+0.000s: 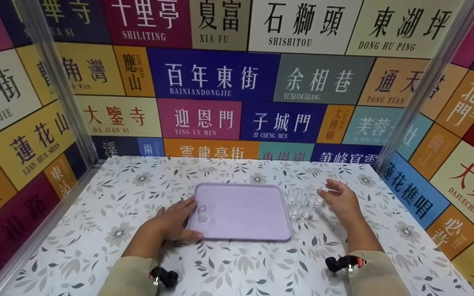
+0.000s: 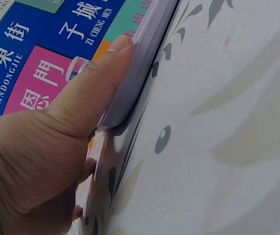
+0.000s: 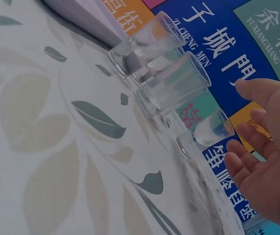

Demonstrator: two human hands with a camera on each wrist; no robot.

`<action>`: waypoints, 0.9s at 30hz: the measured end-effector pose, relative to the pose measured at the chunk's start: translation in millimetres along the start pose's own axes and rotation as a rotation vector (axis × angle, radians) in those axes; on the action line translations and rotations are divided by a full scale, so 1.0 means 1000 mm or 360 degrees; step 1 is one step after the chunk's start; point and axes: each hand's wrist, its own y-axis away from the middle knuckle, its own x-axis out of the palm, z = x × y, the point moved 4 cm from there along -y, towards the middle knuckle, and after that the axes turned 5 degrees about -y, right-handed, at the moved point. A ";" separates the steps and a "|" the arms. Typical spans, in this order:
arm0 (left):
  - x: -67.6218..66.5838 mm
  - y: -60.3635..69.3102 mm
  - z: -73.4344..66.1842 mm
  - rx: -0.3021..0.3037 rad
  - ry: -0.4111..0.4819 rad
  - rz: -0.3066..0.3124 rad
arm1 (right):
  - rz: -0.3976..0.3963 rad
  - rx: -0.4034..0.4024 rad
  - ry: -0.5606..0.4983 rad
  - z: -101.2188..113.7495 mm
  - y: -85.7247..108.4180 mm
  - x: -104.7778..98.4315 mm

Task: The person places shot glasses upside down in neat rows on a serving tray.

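A pale purple tray lies flat on the table with one small clear glass near its left edge. My left hand rests against the tray's left end, fingers along the side and the thumb straight against the near corner. Beyond that thumb the glass's rim shows. To the right of the tray stand several clear shot glasses, upright and close together. Over their right side my right hand hovers with loosely bent fingers, holding nothing. In the right wrist view its fingers are near the smallest-looking glass.
A white tablecloth with grey leaves and flowers covers the table. Panels with coloured name signs rise behind and at both sides. Clear corner posts stand at the back corners.
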 end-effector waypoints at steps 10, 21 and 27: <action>-0.001 0.002 0.000 -0.0006 0.0021 -0.0003 | 0.0047 0.0091 0.0067 -0.020 -0.005 0.007; -0.003 0.005 -0.004 0.0009 -0.0008 -0.0006 | 0.0057 0.0059 0.0454 -0.029 -0.007 0.007; -0.003 0.002 -0.004 0.0006 -0.0016 -0.0010 | 0.0027 0.0013 0.0491 -0.030 -0.008 0.007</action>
